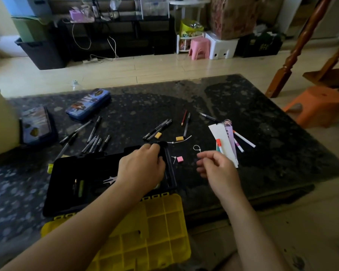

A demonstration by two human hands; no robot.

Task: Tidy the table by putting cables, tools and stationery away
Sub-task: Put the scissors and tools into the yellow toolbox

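Observation:
An open black toolbox (90,184) sits at the table's near edge, its yellow compartment lid (160,227) folded toward me. My left hand (143,167) curls over a black rounded object (161,145) at the box's far right corner. My right hand (216,167) hovers right of the box and pinches a looped white cable tie (196,148). Another white cable tie (181,140) lies by an orange eraser (179,138). A pink eraser (179,159), a second orange eraser (158,135) and several black pens (95,142) are scattered on the table.
Two blue pencil cases (88,103) (36,125) lie at the far left. A red pencil (184,117), paper strips (224,143) and markers (244,138) lie right of centre. A yellow-green bin (0,122) stands at the left edge, an orange stool (315,104) at the right.

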